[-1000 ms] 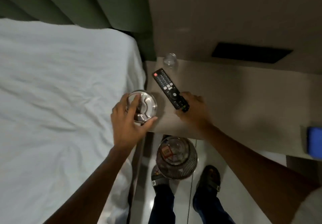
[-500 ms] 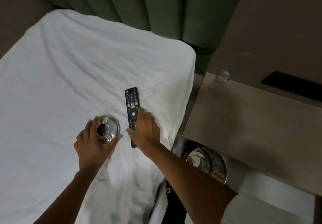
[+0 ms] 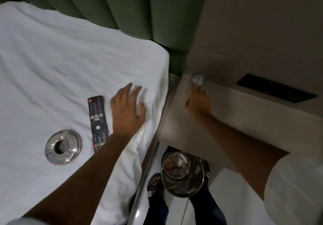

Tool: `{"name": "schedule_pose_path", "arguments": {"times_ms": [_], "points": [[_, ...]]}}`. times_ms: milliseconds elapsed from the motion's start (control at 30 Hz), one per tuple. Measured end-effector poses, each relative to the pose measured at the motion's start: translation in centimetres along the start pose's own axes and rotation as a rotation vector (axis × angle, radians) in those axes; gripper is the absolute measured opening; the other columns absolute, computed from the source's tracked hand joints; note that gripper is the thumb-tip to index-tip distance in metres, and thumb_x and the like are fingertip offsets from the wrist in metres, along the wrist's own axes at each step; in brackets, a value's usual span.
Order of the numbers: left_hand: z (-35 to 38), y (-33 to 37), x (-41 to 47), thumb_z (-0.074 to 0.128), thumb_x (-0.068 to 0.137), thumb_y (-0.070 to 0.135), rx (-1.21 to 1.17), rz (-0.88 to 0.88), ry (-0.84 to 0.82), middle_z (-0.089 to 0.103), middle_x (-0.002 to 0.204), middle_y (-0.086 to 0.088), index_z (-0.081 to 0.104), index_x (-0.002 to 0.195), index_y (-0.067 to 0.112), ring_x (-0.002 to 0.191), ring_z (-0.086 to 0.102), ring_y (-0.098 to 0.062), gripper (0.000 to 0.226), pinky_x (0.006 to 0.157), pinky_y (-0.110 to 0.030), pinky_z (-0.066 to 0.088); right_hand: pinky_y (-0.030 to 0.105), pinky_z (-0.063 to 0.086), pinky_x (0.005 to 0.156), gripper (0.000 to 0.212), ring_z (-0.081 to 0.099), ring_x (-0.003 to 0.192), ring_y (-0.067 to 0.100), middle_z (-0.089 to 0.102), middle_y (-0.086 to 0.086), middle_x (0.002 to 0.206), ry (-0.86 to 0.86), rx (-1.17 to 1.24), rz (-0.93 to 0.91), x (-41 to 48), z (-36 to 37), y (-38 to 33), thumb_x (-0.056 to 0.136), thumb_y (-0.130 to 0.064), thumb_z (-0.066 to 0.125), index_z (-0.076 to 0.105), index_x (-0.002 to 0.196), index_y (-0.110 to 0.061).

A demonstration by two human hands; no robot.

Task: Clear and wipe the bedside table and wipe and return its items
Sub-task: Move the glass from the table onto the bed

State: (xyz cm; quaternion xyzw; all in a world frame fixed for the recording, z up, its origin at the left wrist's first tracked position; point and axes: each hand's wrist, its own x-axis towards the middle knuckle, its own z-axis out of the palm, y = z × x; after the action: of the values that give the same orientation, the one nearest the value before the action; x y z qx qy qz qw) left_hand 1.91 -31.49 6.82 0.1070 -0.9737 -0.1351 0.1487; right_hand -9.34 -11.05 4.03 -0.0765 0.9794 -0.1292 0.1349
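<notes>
- Remote: flat on bed, buttons up, no hand on it.
- Ashtray: on bed, just left of remote, apart from it.
- L hand: just right of remote, over sheet; grip released, fingers spread, holding nothing.
- R hand: well right of remote, over bench, blurred; fingertips at glass. Grip state: cannot tell.
- Glass: upright, bench far corner.
- Bin: on floor, below bench edge.

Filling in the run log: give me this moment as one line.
stage: clearing table | on bed: remote, ashtray | left hand: open, empty, over sheet | right hand: reaching for glass on bedside table
</notes>
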Motion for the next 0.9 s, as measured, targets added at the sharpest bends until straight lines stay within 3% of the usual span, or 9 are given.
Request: {"name": "schedule_pose_path", "arguments": {"times_ms": [133,267,333,400,467,567,700,800,900], "points": [[4.6,6.9,4.0,0.051,0.087,0.036,0.047,0.154,-0.192,0.048,0.146,-0.013,0.055,0.132,0.020,0.131,0.045,-0.033,0.048,0.104,-0.047,0.039,0.050,0.045,0.092,0.069,0.039,0.127,0.039,0.034,0.019,0.142,0.003,-0.008,0.023,4.6,-1.3,4.4,0.081,-0.011,0.060,0.029,0.142,-0.020],[8.4,10.5,5.6,0.053,0.087,0.037,0.160,0.219,-0.542,0.028,0.156,-0.014,0.039,0.144,0.025,0.144,0.024,-0.034,0.060,0.112,-0.049,0.027,0.052,0.038,0.102,0.072,0.034,0.133,0.041,0.018,0.019,0.154,-0.166,-0.088,-0.034,9.0,-1.4,5.7,0.088,-0.026,0.061,0.020,0.147,-0.025],[9.6,11.6,5.6,0.049,0.090,0.039,0.123,0.145,-0.650,0.023,0.158,-0.012,0.035,0.146,0.027,0.146,0.016,-0.031,0.059,0.114,-0.048,0.024,0.047,0.034,0.106,0.064,0.036,0.133,0.038,0.027,0.017,0.153,-0.246,-0.030,-0.091,10.1,-1.2,5.8,0.093,-0.024,0.055,0.022,0.148,-0.027],[10.2,11.9,5.0,0.049,0.091,0.039,0.054,0.038,-0.681,0.027,0.156,-0.010,0.039,0.145,0.028,0.145,0.018,-0.029,0.055,0.113,-0.046,0.026,0.043,0.041,0.099,0.062,0.044,0.126,0.037,0.041,0.017,0.145,-0.238,-0.058,-0.165,10.4,-0.8,5.9,0.092,-0.020,0.056,0.026,0.146,-0.029],[10.4,11.7,3.9,0.052,0.090,0.034,-0.021,-0.015,-0.668,0.035,0.153,-0.009,0.046,0.141,0.026,0.141,0.025,-0.030,0.052,0.109,-0.045,0.032,0.040,0.046,0.089,0.056,0.052,0.117,0.038,0.049,0.017,0.136,-0.197,-0.076,-0.180,10.2,-0.6,6.0,0.088,-0.018,0.059,0.037,0.139,-0.026],[10.5,10.9,2.6,0.051,0.086,0.028,-0.161,-0.061,-0.629,0.053,0.139,-0.008,0.061,0.127,0.022,0.126,0.047,-0.032,0.042,0.100,-0.043,0.045,0.034,0.041,0.072,0.049,0.057,0.102,0.038,0.052,0.017,0.123,-0.171,-0.056,-0.166,8.9,-0.1,6.4,0.080,-0.033,0.063,0.043,0.123,-0.021],[9.6,10.8,2.9,0.044,0.093,0.025,-0.361,-0.260,-0.330,0.067,0.117,-0.008,0.063,0.122,0.020,0.098,0.066,-0.026,0.035,0.082,-0.038,0.056,0.034,0.044,0.069,0.059,0.058,0.093,0.038,0.049,0.017,0.118,-0.004,0.169,-0.143,4.7,-0.4,7.6,0.074,-0.044,0.065,0.043,0.123,-0.019],[8.3,11.1,4.4,0.039,0.100,0.036,-0.424,-0.393,-0.145,0.064,0.130,-0.007,0.050,0.138,0.020,0.111,0.064,-0.024,0.042,0.094,-0.040,0.053,0.031,0.048,0.065,0.062,0.057,0.091,0.032,0.050,0.018,0.118,0.160,0.349,-0.254,2.0,-1.5,7.0,0.073,-0.038,0.068,0.043,0.126,-0.016],[6.5,11.0,5.9,0.033,0.100,0.047,-0.613,-0.520,-0.094,0.054,0.143,-0.006,0.034,0.147,0.023,0.124,0.057,-0.025,0.053,0.104,-0.044,0.047,0.024,0.052,0.061,0.060,0.055,0.089,0.017,0.051,0.015,0.119,0.248,0.495,-0.322,0.1,-2.6,4.0,0.075,-0.037,0.067,0.044,0.126,-0.016]]}}
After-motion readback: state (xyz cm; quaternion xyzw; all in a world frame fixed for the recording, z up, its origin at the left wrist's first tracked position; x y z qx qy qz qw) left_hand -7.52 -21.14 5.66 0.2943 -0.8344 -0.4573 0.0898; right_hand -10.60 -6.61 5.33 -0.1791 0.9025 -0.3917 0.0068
